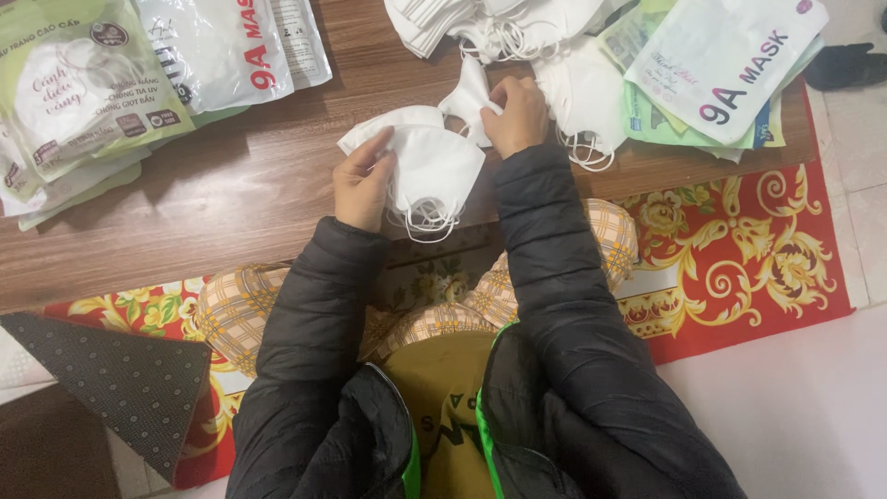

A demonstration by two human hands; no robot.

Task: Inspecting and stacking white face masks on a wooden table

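Low wooden table [231, 199] over a red patterned rug [739, 259] | left hand [362, 183] grips a stack of white masks [434, 171] at the table's near edge | right hand [517, 115] pinches a single mask [468, 92] just above | loose mask pile [554, 55] beyond the right hand | printed packets [83, 92] well left of the left hand, bare wood between.

Left hand [362, 181]: raised in front of the chest, back toward the camera, fingers [381, 148] curled closed in a grip.
Right hand [517, 115]: farther forward and higher, fingers [494, 100] pinched together.
Arms: both bent at the elbow, in dark padded sleeves, forearms angled inward.
Spacing: hands near, not touching.
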